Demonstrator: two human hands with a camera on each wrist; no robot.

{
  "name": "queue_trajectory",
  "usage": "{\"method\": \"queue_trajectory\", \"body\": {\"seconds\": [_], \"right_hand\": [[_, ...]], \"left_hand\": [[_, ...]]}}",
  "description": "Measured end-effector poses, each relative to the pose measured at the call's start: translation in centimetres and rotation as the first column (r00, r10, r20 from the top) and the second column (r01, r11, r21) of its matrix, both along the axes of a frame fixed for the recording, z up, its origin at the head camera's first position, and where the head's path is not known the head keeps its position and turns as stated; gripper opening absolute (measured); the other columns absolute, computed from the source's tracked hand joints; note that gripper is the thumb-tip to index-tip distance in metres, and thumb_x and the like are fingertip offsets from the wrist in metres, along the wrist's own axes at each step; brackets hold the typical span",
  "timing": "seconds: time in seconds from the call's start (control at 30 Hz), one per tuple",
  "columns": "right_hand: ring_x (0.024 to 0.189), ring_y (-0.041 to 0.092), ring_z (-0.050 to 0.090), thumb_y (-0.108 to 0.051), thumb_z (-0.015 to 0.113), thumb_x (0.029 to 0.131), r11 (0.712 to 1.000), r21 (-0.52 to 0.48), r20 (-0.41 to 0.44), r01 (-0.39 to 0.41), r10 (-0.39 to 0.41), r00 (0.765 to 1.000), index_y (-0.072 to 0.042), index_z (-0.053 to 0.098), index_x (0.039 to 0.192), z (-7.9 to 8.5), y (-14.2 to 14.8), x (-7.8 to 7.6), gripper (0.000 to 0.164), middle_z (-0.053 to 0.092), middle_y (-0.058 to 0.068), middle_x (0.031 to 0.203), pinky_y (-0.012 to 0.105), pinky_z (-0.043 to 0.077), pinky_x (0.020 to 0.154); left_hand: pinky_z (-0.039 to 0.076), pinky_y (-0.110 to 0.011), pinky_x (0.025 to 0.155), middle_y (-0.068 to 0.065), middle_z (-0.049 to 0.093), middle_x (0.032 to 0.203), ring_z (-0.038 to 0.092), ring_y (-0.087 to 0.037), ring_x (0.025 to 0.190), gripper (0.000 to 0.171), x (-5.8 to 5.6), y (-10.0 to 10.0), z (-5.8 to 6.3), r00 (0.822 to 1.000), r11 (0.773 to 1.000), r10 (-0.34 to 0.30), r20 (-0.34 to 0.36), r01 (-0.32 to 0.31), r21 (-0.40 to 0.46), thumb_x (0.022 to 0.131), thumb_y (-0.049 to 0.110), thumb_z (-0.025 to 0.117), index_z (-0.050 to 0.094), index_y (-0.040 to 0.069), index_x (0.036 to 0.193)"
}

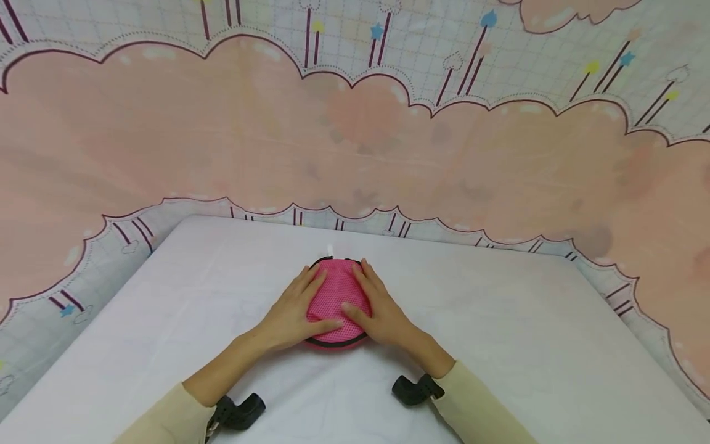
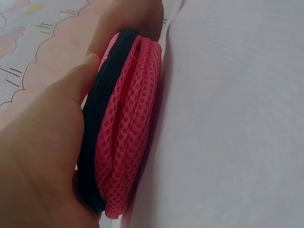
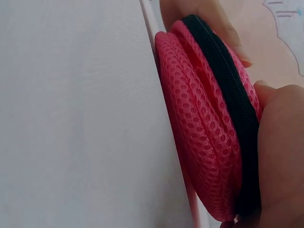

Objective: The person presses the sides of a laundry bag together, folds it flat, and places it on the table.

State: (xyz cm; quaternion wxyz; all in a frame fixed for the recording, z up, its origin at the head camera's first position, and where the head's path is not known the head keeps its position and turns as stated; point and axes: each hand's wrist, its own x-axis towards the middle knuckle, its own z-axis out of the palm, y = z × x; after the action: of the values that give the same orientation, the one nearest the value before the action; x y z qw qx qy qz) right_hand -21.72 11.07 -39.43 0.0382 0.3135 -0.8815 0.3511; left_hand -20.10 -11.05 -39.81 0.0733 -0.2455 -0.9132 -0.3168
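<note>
A round pink mesh zip pouch (image 1: 337,299) with a black zipper round its edge lies on the white table. My left hand (image 1: 291,308) grips its left side, fingers at the far edge and thumb across the top. On the opposite side my right hand (image 1: 383,308) holds it the same way, its thumb pointing inward over the mesh. In the left wrist view the zipper (image 2: 107,90) runs along the palm, above soft folds of mesh. The right wrist view shows the pouch (image 3: 199,128) bulging below its zipper, low over the white surface. The fingers' undersides are hidden.
The white cloth-covered table (image 1: 499,320) stretches out on both sides of the hands. Behind it hangs a peach and white patterned backdrop (image 1: 277,135). Black wrist mounts (image 1: 241,412) stick inward from both sleeves over the table's near part.
</note>
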Motion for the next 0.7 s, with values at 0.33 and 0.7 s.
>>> {"method": "queue_trajectory", "body": {"seconds": [0.33,0.7], "right_hand": [[0.144,0.029,0.01,-0.035,0.058,0.094,0.999,0.014,0.037,0.034,-0.034,0.999,-0.006,0.021,0.152,-0.34,-0.12,-0.04,0.075,0.008,0.016,0.158,0.054,0.022,0.109],[0.144,0.028,0.011,-0.039,0.056,0.095,0.999,0.029,0.07,0.036,-0.038,0.997,-0.01,0.02,0.153,-0.46,-0.05,0.02,0.074,0.007,0.014,0.159,0.054,0.023,0.109]], "left_hand": [[0.02,-0.058,0.109,-0.017,0.023,0.155,0.013,-0.037,0.142,0.093,0.08,0.04,0.07,1.0,1.0,-0.005,-0.013,0.005,-0.008,0.08,0.053,0.068,0.033,-0.001,0.147],[0.014,-0.055,0.112,-0.017,0.018,0.156,0.009,-0.037,0.143,0.091,0.17,0.03,0.24,1.0,0.998,-0.016,0.005,0.016,-0.068,0.084,0.055,0.063,0.03,-0.002,0.147]]}}
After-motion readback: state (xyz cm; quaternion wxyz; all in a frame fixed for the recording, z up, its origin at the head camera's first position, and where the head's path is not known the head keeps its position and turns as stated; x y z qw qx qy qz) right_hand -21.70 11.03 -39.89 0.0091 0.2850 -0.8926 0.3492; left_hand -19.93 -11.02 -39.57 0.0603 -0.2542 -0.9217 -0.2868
